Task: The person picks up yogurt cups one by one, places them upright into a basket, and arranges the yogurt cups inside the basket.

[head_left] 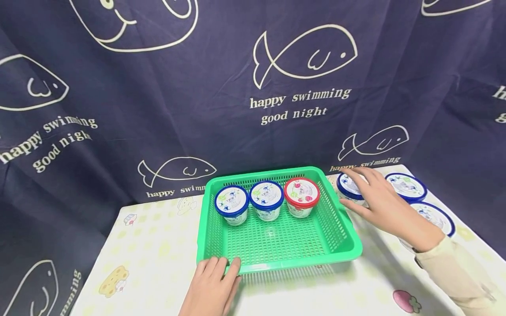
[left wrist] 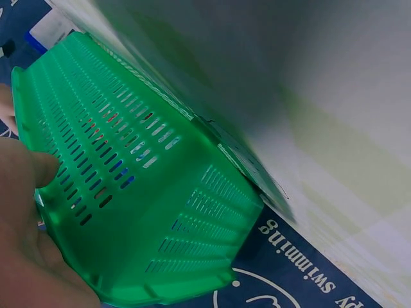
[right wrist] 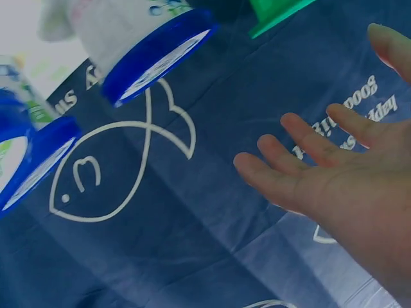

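A green plastic basket [head_left: 276, 264] stands on the table with three lidded tubs in a row along its back half: a blue-lidded tub [head_left: 232, 202], a second blue-lidded tub [head_left: 266, 195] and a red-lidded tub [head_left: 302, 193]. My left hand [head_left: 213, 285] grips the front left rim, thumb against the outer wall [left wrist: 115, 212]. To the right of the basket, my right hand [head_left: 383, 206] hovers with fingers spread, overlapping a blue-lidded tub [head_left: 347, 183] in the head view. In the right wrist view the palm [right wrist: 340, 179] holds nothing, apart from a blue-lidded tub [right wrist: 141, 51].
Two more blue-lidded tubs stand at the table's right side, one at the back [head_left: 406, 186] and one nearer [head_left: 436, 217], partly behind my right hand. A dark blue curtain [head_left: 221, 109] with fish prints hangs right behind the patterned tablecloth [head_left: 158, 254].
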Demonstrator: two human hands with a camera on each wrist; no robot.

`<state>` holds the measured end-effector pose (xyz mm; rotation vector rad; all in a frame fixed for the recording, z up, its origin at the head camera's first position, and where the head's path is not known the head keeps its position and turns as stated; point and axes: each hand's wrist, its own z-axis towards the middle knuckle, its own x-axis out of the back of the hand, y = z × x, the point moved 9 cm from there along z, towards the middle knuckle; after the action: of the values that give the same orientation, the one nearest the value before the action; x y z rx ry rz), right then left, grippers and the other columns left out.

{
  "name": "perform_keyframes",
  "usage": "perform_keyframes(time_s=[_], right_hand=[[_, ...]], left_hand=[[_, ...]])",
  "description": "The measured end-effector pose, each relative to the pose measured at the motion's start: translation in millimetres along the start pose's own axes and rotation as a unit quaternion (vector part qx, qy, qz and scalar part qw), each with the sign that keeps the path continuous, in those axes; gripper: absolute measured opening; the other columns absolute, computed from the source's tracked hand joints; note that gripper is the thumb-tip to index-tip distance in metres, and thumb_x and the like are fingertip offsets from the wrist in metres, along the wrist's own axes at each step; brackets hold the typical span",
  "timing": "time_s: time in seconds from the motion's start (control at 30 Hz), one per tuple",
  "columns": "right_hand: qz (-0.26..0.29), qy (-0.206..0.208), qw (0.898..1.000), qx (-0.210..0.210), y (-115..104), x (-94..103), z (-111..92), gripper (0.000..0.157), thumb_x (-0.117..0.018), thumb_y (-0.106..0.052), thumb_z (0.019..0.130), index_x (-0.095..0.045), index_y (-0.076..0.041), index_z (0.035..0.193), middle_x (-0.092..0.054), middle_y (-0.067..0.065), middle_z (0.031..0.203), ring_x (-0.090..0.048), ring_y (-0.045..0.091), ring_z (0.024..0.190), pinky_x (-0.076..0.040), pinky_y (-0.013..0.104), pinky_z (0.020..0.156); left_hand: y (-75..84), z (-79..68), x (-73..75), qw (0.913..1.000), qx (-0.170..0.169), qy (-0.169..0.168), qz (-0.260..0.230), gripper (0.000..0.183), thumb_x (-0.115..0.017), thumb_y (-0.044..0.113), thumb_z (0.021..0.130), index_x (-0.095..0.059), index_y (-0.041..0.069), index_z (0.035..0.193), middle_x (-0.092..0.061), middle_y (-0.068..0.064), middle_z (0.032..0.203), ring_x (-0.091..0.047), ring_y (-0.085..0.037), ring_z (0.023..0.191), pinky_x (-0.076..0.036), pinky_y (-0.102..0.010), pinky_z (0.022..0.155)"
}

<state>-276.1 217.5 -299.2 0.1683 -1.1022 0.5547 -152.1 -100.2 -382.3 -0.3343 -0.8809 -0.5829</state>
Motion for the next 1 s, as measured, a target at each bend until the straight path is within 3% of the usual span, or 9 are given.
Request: perform_keyframes(time_s=[0.53,0.73,1.0], right_hand=[[0.001,0.014,0.999,-0.029,24.7,5.2,-28.5,0.075,-0.069,-0.033,0.076,-0.033,-0.015,0.139,-0.043,0.016,0.123,-0.036,0.038,0.114,-0.024,0.053,0.095],[-0.003,0.011,0.999,-0.049,36.1,6.2,-40.3,0.075,-0.069,-0.034,0.075,-0.035,-0.013,0.137,-0.044,0.019,0.12,-0.036,0.042,0.112,-0.024,0.057,0.091],[-0.018,0.01,0.997,-0.071,51.5,9.3,-57.6,0.073,-0.07,-0.033,0.074,-0.038,-0.008,0.135,-0.042,0.022,0.121,-0.035,0.043,0.113,-0.025,0.057,0.088]], left_hand=[[-0.2,0.5,-0.4,1.0,0.003,0.002,0.005,0.036,-0.032,0.035,0.095,-0.058,0.014,0.107,-0.05,-0.001,0.081,-0.045,-0.02,0.071,-0.034,-0.036,0.069],[0.0,1.1,0.0,1.0,0.001,0.004,0.008,0.035,-0.032,0.034,0.095,-0.058,0.014,0.107,-0.049,-0.001,0.081,-0.045,-0.02,0.071,-0.034,-0.036,0.069],[-0.4,0.2,-0.6,1.0,0.001,-0.002,0.003,0.03,-0.04,0.032,0.091,-0.058,0.014,0.107,-0.05,-0.001,0.081,-0.045,-0.02,0.071,-0.034,-0.037,0.068]])
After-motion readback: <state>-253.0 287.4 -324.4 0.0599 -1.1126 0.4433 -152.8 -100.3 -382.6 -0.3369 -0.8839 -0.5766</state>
